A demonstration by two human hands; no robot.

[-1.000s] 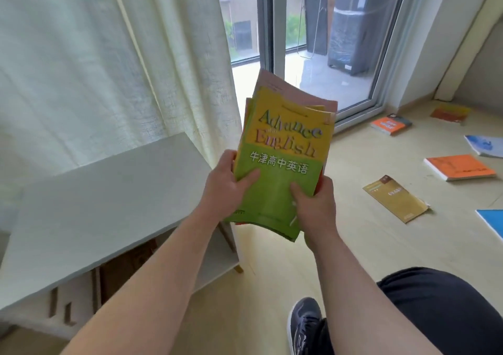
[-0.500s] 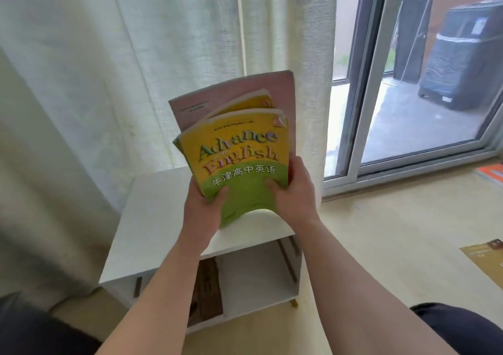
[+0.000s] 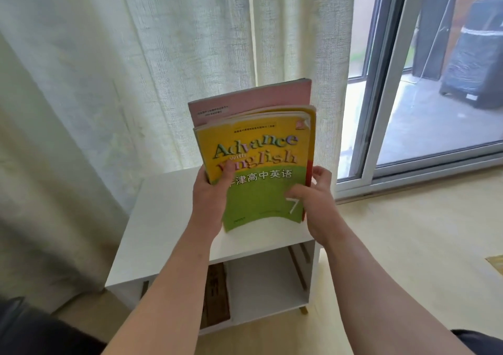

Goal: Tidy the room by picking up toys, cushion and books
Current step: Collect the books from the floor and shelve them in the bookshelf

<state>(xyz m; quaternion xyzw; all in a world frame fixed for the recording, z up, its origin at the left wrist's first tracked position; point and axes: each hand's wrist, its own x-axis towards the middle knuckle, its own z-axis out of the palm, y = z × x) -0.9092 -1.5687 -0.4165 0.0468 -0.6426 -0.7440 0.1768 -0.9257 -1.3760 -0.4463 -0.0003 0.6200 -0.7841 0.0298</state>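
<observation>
Stack of books (image 3: 258, 164), yellow-green English textbook in front and pink book (image 3: 258, 98) at the back, is standing upright over the white bench (image 3: 163, 218) top; cannot tell if it is touching. Left grip (image 3: 209, 199) is clasping the stack's left edge, thumb across the cover, and right grip (image 3: 318, 205) is curling round the right edge. Curtain (image 3: 109, 82) is hanging behind the bench, and a glass door (image 3: 394, 109) is showing to its right.

Pale curtains (image 3: 136, 68) hung behind a white cabinet (image 3: 163, 218); daylight came through the window (image 3: 435, 82) onto the wood floor (image 3: 408, 232).
</observation>
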